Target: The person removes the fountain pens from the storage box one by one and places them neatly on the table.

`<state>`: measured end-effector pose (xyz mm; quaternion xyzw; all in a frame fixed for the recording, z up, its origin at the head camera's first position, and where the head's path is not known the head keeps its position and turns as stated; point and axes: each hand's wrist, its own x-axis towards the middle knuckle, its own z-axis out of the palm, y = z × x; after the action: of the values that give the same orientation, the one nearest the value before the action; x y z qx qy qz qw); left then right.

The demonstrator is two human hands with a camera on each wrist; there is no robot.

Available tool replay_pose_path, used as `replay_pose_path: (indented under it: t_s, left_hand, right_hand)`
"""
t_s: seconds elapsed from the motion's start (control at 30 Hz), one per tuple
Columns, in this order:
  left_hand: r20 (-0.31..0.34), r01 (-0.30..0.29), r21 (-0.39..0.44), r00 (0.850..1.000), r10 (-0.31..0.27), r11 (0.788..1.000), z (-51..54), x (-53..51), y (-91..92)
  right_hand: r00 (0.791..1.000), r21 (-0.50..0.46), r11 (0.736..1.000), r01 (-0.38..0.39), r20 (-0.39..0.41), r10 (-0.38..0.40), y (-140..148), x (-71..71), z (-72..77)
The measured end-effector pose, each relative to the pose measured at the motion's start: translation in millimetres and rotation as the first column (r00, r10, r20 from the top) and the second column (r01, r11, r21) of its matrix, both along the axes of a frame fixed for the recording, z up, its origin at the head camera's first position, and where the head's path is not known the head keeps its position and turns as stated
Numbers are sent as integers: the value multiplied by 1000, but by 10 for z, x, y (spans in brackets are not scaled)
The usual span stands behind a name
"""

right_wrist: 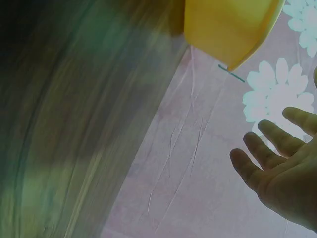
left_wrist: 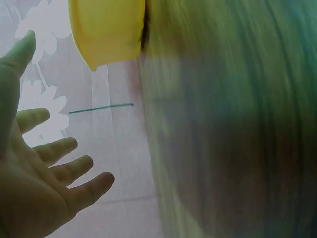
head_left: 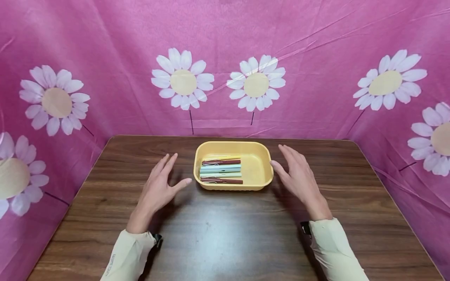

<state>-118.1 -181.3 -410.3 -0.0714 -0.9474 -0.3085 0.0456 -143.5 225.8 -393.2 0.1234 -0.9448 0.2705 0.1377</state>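
A yellow plastic basin (head_left: 258, 164) stands toward the far side of the table. Several pens (head_left: 221, 168) lie side by side in its left half, some dark red, some pale blue or green, one yellow. My left hand (head_left: 159, 189) hovers just left of the basin with fingers spread, its thumb pointing at the rim. On the other side my right hand (head_left: 297, 175) has its fingers extended, the thumb close to the basin's right rim; whether it touches cannot be told. Both wrist views show the outside of the basin (left_wrist: 109, 29) beyond an open palm, with nothing held.
The brown wood-grain table (head_left: 218, 234) has rounded far corners. A pink curtain (head_left: 225, 23) printed with large white daisies surrounds its back and sides. Beige sleeves (head_left: 128, 251) cover the forearms, and a dark strap (head_left: 306, 227) shows at each wrist.
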Motion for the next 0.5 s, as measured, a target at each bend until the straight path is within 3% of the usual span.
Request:
replay_pose_path:
  t_s: [0.23, 0.5]
  left_hand:
    - [42, -1, 176, 999, -6, 984, -31, -56, 87]
    - [105, 6, 407, 993, -54, 913, -67, -155, 195]
  right_hand:
    - [999, -140, 990, -22, 25, 26, -149, -77, 34]
    - [991, -277, 959, -52, 102, 83, -299, -197, 4]
